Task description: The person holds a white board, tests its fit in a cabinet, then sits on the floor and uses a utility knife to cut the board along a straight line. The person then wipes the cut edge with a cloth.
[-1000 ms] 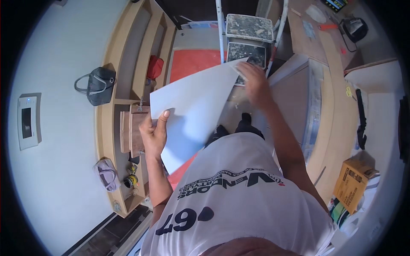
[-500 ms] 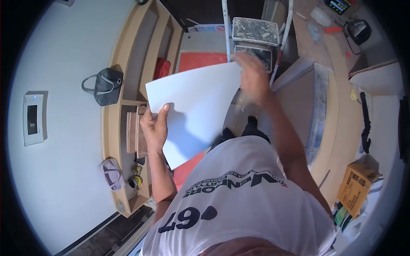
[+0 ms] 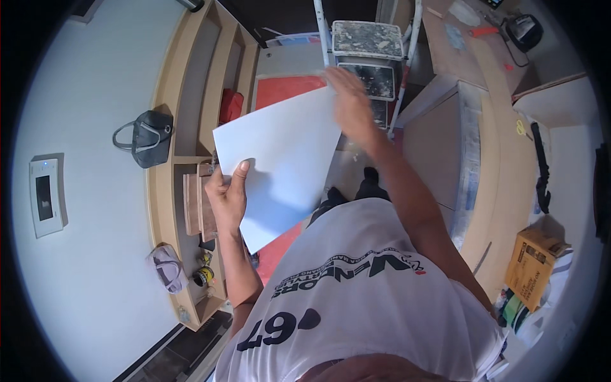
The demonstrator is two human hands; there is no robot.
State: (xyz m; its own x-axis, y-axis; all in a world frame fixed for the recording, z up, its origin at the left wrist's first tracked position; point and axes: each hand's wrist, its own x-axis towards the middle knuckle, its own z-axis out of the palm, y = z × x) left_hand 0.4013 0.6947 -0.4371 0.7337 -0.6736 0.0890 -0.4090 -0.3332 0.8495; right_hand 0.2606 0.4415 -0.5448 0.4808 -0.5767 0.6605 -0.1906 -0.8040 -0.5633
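Note:
A white flat panel with straight edges is held tilted in front of my body. My left hand grips its left side, thumb on the upper face and the other fingers mostly out of sight beneath. At the panel's far right corner is my right hand, blurred by motion, its fingers pointing away along the edge. Whether anything lies under those fingers cannot be seen. A soft shadow falls across the panel's middle.
A paint-spattered step ladder stands ahead. Along the left runs a wooden shelf unit with a dark handbag and a grey pouch. At right are a long wooden counter and a cardboard box. Red sheeting covers part of the floor.
My right hand and the panel's far right corner have shifted left in the picture. The panel looks flatter along its right edge, while my left hand keeps its grip. The whole view has shifted slightly.

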